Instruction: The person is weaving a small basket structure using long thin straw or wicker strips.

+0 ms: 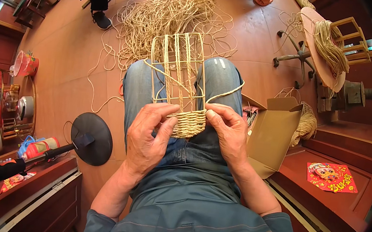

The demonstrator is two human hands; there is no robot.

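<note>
Finds wire frame (178,51) propped over denim-clad thighs (137,83), open rods pointing to the far side, woven band (189,124) at the near end between both hands. Notes left grip (142,141) part curled at the band's left side, thumb on the weave, fingers bent along the edge: judged a steadying hold. Notes right grip (230,137) nearly closed at the band's right edge, thumb and forefinger together by the top row. Cannot confirm a strand pinched between those two fingertips. Observes working cord (227,92) running out from the right corner and looping far and right over the right thigh; observes also a loose length (165,74) slanting across the open rods.

Recommended practice, as judged: brace the frame with the left grip close to the top row, to limit twisting. Alternate over and under at each upright, checking for skipped rods before tightening. Draw slack out evenly at the right corner, without pulling the side rods inward. Press each row firmly against the band, leaving no gaps. Lift the slanting length clear before tensioning, to avoid trapping a loop. Watch for tangles from the cord heap (169,22) on the far floor (63,65). Cannot trace any link from heap to frame. Rates visible rows as close and fairly even.
</note>
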